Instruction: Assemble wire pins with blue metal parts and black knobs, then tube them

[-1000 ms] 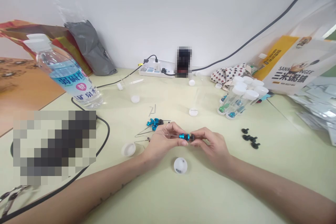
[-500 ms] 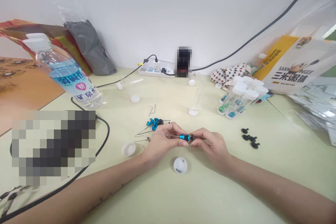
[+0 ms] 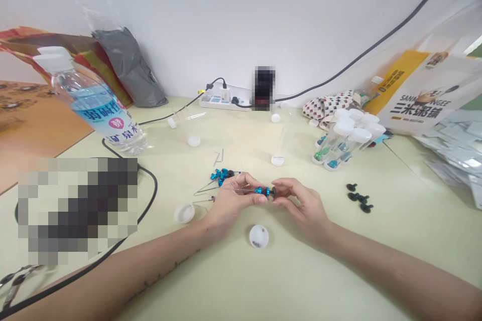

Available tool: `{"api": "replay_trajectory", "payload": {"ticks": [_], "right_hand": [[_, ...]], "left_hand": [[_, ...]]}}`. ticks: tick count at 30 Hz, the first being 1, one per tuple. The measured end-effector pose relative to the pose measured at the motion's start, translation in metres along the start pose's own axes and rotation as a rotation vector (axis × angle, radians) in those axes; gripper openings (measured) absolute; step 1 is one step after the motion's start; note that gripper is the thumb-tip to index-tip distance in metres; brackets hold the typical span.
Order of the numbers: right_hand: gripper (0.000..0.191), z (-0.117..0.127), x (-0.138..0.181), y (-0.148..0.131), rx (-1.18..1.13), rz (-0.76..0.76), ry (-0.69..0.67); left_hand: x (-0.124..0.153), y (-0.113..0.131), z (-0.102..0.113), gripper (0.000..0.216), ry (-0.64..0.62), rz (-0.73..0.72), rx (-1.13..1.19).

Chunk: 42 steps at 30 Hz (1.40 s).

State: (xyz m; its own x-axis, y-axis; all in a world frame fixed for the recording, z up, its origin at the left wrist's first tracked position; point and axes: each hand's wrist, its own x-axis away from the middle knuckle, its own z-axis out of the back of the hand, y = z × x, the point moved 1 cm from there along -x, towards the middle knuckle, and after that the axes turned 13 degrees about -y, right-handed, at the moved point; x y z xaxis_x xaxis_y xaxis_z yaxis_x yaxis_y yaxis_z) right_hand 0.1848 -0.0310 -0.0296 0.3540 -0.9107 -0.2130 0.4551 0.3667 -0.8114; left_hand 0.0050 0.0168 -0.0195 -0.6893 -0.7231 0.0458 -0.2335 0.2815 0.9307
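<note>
Between thumb and fingers, my left hand [image 3: 241, 198] holds a small blue-and-black metal fitting [image 3: 262, 191] with a thin metal rod running out to its left. My right hand [image 3: 303, 203] is closed at the fitting's other side, thumb and fingertips pinching its black disc-shaped end [image 3: 273, 192]. Just beyond my left hand lies a pile of blue fittings [image 3: 221, 176], with thin bent metal rods [image 3: 205, 191] beside it. A white cap [image 3: 259, 236] with tiny dark bits inside rests below my hands, and another white cap [image 3: 184, 213] sits left of my left wrist.
Several black knobs [image 3: 359, 197] lie on the right. Behind them stand clear tubes [image 3: 341, 143] with white caps. Clear tubes with white bases [image 3: 194, 141] stand farther back, near a power strip [image 3: 222, 98]. A water bottle [image 3: 98, 105] and black cable [image 3: 152, 195] occupy the left side.
The fitting and both hands have shifted slightly left and up. More of the fitting's black end shows at my right fingertips.
</note>
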Motion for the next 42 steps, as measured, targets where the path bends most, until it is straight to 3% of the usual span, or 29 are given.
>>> {"api": "replay_trajectory", "payload": {"ticks": [4,42], "right_hand": [[0.009,-0.0003,0.0005,-0.0018,0.028,0.016,0.028],[0.007,-0.0001,0.0029,0.0017,-0.049,-0.026,-0.016]], "left_hand": [[-0.0006,-0.001,0.0005,0.021,-0.014,0.015,-0.003],[0.0007,0.0014,-0.0022,0.02,-0.03,0.003,-0.07]]}}
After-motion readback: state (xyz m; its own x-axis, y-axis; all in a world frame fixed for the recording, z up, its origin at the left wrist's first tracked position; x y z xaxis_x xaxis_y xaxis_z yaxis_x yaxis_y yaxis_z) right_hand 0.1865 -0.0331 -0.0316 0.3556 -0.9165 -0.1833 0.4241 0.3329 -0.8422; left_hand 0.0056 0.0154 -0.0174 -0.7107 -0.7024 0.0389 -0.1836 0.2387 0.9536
